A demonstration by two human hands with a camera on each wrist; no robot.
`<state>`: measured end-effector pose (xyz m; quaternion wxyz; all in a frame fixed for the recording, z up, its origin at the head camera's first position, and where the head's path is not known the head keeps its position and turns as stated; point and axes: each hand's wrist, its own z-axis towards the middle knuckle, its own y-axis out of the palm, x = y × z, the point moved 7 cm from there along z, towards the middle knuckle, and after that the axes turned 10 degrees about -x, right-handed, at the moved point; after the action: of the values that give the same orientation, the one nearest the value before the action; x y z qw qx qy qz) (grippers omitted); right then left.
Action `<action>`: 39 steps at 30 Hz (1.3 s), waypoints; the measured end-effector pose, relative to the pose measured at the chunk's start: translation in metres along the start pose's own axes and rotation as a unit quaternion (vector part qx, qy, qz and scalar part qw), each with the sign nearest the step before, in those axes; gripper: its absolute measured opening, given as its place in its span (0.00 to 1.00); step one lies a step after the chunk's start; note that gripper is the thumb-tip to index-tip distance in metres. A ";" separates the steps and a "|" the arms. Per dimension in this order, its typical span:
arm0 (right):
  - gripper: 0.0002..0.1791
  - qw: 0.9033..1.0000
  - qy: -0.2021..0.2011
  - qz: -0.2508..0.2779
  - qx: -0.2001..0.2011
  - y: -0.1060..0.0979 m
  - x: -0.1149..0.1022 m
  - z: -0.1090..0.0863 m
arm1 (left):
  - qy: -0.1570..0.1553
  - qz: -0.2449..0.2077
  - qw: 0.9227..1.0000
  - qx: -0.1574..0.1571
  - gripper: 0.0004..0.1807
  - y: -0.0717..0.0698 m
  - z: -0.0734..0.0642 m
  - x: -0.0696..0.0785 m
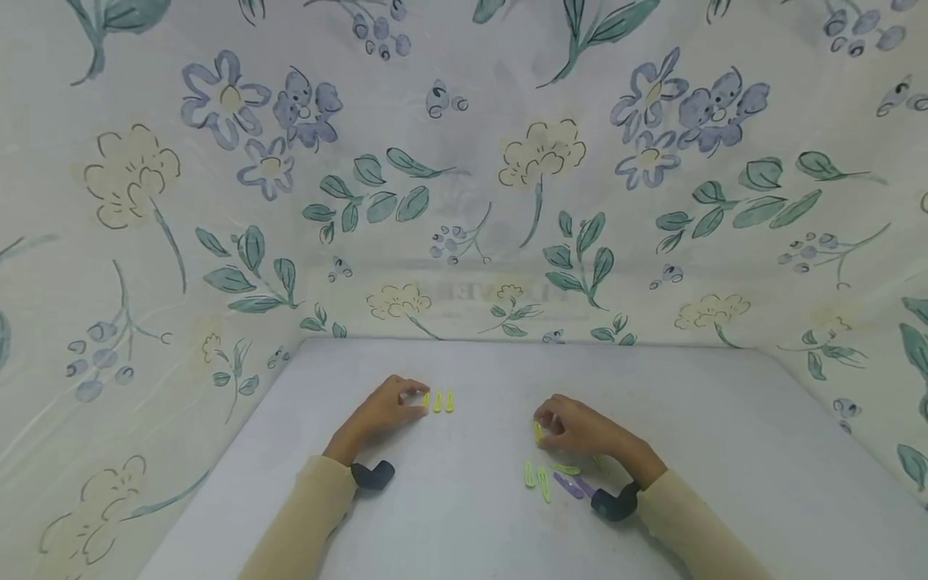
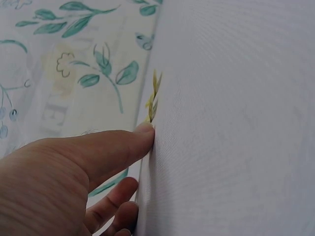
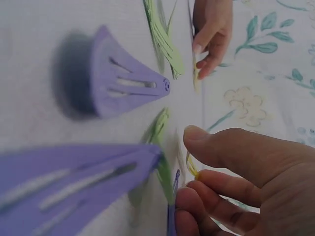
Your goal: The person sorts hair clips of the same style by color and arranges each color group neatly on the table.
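Note:
My left hand (image 1: 384,404) is at the left end of a short row of yellow snap hair clips (image 1: 438,401), its thumb and a finger at the two ends of the leftmost clip (image 1: 426,400). In the left wrist view the thumb tip is right at the clips (image 2: 156,83). Over to the right, my right hand (image 1: 580,427) pinches another yellow hair clip (image 3: 192,166) between thumb and finger, close over the table. Below that hand lie green hair clips (image 1: 544,485) and purple hair clips (image 1: 568,485), partly hidden by the wrist.
A white table (image 1: 464,515) lies under both hands. Floral-patterned sheeting (image 1: 464,201) rises behind it and along both sides. Dark wrist cameras (image 1: 373,475) sit on both wrists, the right one (image 1: 615,503) close beside the purple clips.

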<state>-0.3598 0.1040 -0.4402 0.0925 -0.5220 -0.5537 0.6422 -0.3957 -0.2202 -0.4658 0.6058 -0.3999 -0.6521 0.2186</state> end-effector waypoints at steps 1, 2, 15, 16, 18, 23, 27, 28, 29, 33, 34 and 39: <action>0.21 1.000 0.003 0.004 0.001 -0.001 0.000 0.000 | 0.001 0.002 1.000 0.000 0.21 0.000 0.000 0.000; 0.21 1.000 0.005 0.007 0.002 -0.001 0.000 -0.001 | 0.003 0.003 1.000 0.001 0.21 0.001 -0.001 0.001; 0.22 0.999 -0.036 0.032 -0.003 -0.004 -0.009 0.000 | -0.013 0.005 1.000 -0.011 0.20 -0.001 -0.002 0.004; 0.22 0.999 -0.035 0.036 -0.005 -0.004 -0.011 0.000 | -0.014 0.005 1.000 -0.012 0.20 -0.001 -0.002 0.004; 0.22 0.999 -0.031 0.036 -0.008 -0.005 -0.015 0.001 | -0.015 0.006 1.000 -0.015 0.19 -0.001 -0.001 0.004; 0.21 0.999 -0.031 0.023 -0.006 -0.011 -0.029 0.002 | -0.016 0.010 1.000 -0.016 0.19 -0.002 0.004 0.000; 0.20 0.999 -0.045 0.002 -0.005 -0.013 -0.036 0.006 | -0.015 0.009 1.000 -0.019 0.19 -0.003 0.005 0.001; 0.20 0.999 -0.048 -0.002 -0.005 -0.013 -0.037 0.007 | -0.015 0.006 1.000 -0.020 0.19 -0.003 0.004 0.002; 0.21 0.999 -0.050 -0.005 -0.005 -0.013 -0.038 0.009 | -0.015 0.005 1.000 -0.021 0.19 -0.003 0.003 0.002; 0.20 0.997 -0.073 -0.030 0.004 -0.017 -0.047 0.014 | -0.004 0.012 1.000 -0.022 0.20 -0.006 0.001 0.005; 0.20 0.996 -0.080 -0.036 0.007 -0.018 -0.049 0.014 | -0.002 0.014 1.000 -0.022 0.20 -0.006 0.001 0.006; 0.20 0.993 -0.099 -0.056 0.008 -0.021 -0.061 0.019 | 0.008 0.025 0.999 -0.019 0.21 -0.005 0.002 0.006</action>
<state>-0.3575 0.0569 -0.3919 0.0776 -0.4232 -0.5835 0.6888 -0.3983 -0.2182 -0.4582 0.5975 -0.4292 -0.6412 0.2183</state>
